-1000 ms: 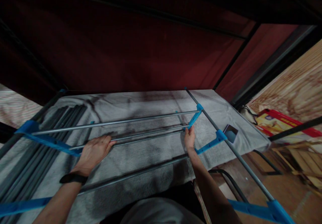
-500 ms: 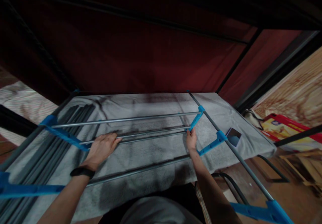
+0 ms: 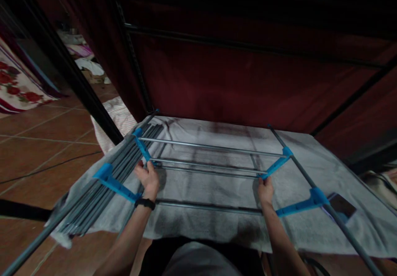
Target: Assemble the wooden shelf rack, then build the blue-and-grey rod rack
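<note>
A frame of grey metal tubes and blue plastic brackets stands over a pale cloth. My left hand (image 3: 148,179), with a dark band at the wrist, is at the lower end of the left blue bracket (image 3: 142,147); its thumb and fingers close around that end. My right hand (image 3: 266,191) pinches the lower end of the right blue bracket (image 3: 276,165), where the thin crossbars (image 3: 211,168) meet it. An upper crossbar (image 3: 214,147) spans both brackets. Nearer to me, a lower tube (image 3: 211,207) runs between two more blue brackets. My fingertips are partly hidden.
Several loose grey tubes (image 3: 102,197) lie bundled on the left of the cloth (image 3: 201,226). A phone-like dark object (image 3: 341,206) rests at the right, beyond the side tube. Dark posts (image 3: 71,77) and a dark red curtain (image 3: 232,85) enclose the far side.
My left hand has slid left from the crossbars to the end of the left bracket. My right hand stays by the right bracket. The view has turned left.
</note>
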Demonstrator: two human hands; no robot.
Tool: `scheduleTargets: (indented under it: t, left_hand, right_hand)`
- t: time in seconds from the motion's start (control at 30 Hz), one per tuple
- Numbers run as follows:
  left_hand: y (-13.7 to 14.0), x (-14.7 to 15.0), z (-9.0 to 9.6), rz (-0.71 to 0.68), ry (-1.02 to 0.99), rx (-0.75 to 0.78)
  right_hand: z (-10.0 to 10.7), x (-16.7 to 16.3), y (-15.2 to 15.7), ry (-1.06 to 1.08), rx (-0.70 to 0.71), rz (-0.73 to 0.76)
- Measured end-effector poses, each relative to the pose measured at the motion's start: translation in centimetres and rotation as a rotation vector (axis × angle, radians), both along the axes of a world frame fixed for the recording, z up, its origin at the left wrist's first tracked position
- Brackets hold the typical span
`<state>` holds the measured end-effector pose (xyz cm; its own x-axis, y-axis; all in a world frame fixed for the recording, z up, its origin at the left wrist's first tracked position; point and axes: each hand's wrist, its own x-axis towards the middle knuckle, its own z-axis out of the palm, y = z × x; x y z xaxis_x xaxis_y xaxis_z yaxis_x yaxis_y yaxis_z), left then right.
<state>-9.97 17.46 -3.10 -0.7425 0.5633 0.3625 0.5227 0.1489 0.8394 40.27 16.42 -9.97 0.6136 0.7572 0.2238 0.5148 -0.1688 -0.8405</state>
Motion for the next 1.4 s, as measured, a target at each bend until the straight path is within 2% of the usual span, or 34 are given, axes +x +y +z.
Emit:
scheduleTargets:
  t: [0.17,0.4,0.8,0.97,1.07,1.4]
  left_hand:
    - [2.3,-1.1,0.1,-0.108,-0.084,-0.005]
    - [2.1,-1.8,0.7,-0.199,-0.153,0.009]
    - [0.9,-0.9,2.7,-0.177,-0.112,0.036]
    - [0.1,-0.3,1.9,-0.168,-0.131,0.013]
    - [-0.1,-0.2,1.3,-0.143,-0.167,0.007]
    - [1.8,-1.3,1.3,-0.137,-0.153,-0.033]
  right_hand:
    - [0.0,0.2,-0.1,-0.025,-0.011,0.000]
    - [-0.5,0.4,0.1,-0.004,0.014,0.018]
    - [0.9,2.1,-0.7,-0.043,-0.013,0.043]
    - [0.6,2.2,-2.1,-0.108,-0.063,-0.007]
    - [0.5,2.1,-2.4,-0.121,-0.074,0.012]
    - [1.3,0.6,-0.6,-0.154,-0.114,0.029]
